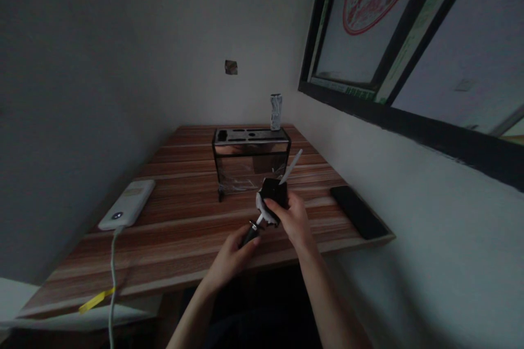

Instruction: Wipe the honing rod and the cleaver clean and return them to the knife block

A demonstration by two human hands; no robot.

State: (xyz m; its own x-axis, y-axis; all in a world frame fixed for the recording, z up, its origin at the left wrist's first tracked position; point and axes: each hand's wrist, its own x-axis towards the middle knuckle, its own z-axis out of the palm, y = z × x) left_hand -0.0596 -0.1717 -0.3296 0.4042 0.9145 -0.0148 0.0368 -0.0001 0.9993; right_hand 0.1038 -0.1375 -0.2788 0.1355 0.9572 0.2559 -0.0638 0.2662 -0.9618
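Straight ahead of the hands, a slotted rack stands across the middle of the bench and fills the space beyond the knife's tip. A narrow, crumpled-looking grey and white packet rises at its right end; whether it stands on the rack or behind it, I cannot tell. Off to the left lies a white power bank, its cable running over the near edge past a yellow strip. A phone lies flat at the right, close to the wall, below a window frame.

The knife is held up over the near part of the bench, slanting away and to the right. The left hand is closed around its handle. The right hand grips a dark cloth around the middle of the blade, thumb on the near side, and the pale tip sticks out past it.

The blade is long, slim and light, the handle black with a shiny collar. The cloth looks limp, with a ragged whitish edge; its exact material is unclear. The rack is boxy, dark-framed, with a glossy front and wrinkled clear film low down. Reddish-brown wood grain streaks the bench.
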